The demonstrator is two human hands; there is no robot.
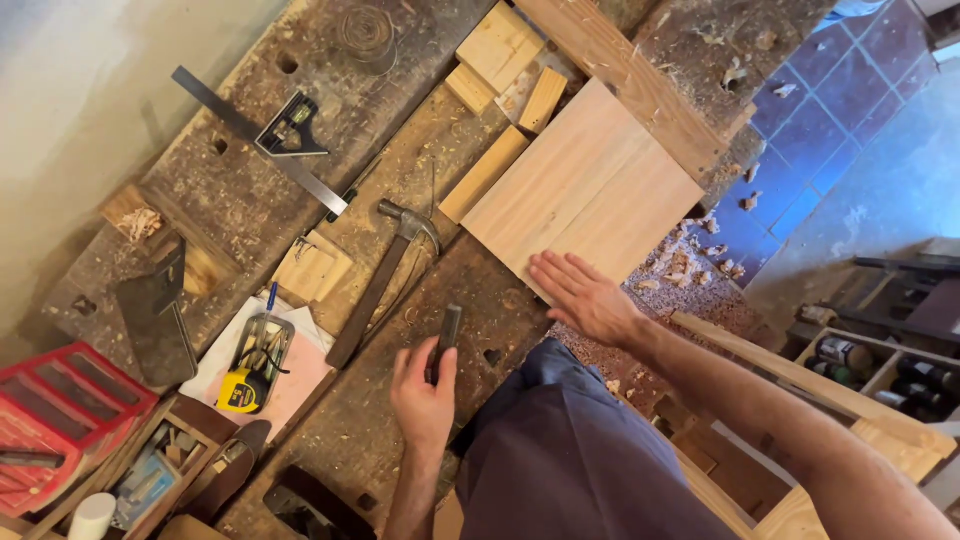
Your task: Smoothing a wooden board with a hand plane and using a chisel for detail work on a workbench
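My right hand (583, 295) lies flat with fingers spread, touching the near edge of a pale square wooden board (585, 185) on the worn workbench (250, 215). My left hand (423, 388) is closed around a small dark tool (447, 335), slim and bar-shaped, held just above the bench. A claw hammer (382, 280) lies on the bench to the left of that hand, its head pointing away from me.
A combination square (268, 140) lies at the far left of the bench. Several small wood blocks (500, 60) sit beyond the board. A yellow tape measure (240, 392), a tin of pencils and a red tray (55, 415) are at the near left. Shavings cover the floor at right.
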